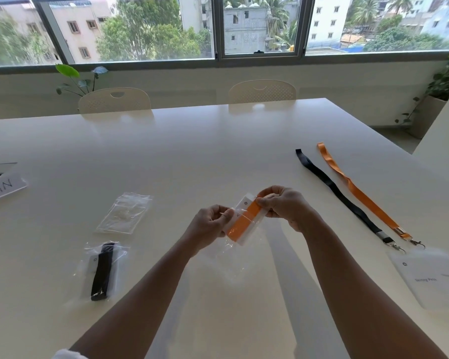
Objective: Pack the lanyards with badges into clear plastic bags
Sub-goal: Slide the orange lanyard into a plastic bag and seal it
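**Orange lanyard and badge held at the mouth of a clear bag**

The orange lanyard (245, 222), folded flat against its white badge (244, 203), is held above the white table (192, 141), just in front of the person and partway inside a clear plastic bag (233, 257) that hangs down from the hands. The left hand (210, 226) pinches the bag's upper edge and the badge's left side between thumb and fingers. The right hand (283, 203) is closed over the top end of the folded lanyard and badge.

Left of the held bag, on the table, lies a sealed bag with a black lanyard (103, 272) and its badge inside. Beyond that, farther from the person, lies an empty clear bag (123, 213).

Right of the held bag, a loose black lanyard (335, 190) and a loose orange lanyard (360, 193) lie stretched out side by side, their metal clips nearest the person, close to a flat badge holder (425, 278).
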Available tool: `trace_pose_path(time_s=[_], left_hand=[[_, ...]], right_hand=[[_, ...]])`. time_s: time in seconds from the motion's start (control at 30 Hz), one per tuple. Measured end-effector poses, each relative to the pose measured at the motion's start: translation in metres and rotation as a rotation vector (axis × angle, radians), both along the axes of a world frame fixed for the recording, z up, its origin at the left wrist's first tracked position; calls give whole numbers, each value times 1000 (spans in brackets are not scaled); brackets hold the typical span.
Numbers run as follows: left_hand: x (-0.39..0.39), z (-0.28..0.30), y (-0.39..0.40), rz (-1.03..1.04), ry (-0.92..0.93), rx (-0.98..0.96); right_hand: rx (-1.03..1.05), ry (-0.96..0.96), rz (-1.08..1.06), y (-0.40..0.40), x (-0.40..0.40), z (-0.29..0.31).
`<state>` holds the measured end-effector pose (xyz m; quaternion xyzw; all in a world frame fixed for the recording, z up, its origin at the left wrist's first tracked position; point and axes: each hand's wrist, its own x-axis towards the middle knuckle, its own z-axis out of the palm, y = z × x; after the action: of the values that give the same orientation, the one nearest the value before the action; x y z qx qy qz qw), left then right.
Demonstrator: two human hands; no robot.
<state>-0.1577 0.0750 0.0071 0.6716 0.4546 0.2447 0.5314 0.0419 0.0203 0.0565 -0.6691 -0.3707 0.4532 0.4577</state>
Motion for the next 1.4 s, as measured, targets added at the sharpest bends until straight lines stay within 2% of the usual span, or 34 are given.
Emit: trace_pose_path(time_s=[0.2, 0.3, 0.53, 0.73, 0.87, 1.1, 1.4], left_hand=[[9, 0, -4, 152, -233, -227], [16, 0, -9, 242, -364, -299], [28, 0, -17, 350, -477, -279], [28, 4, -16, 366, -587, -282], [28, 7, -13, 344, -580, -245], [26, 7, -10, 297, -524, -210], [21, 5, -6, 316, -379, -6]], right_hand=[[78, -262, 128, 4, -7, 6], [77, -317, 134, 5, -10, 7], [33, -385, 228, 5, -10, 12], [77, -350, 179, 2, -3, 12], [80, -340, 188, 0, 0, 9], [158, -346, 65, 0, 4, 4], [212, -286, 0, 0, 11, -2]])
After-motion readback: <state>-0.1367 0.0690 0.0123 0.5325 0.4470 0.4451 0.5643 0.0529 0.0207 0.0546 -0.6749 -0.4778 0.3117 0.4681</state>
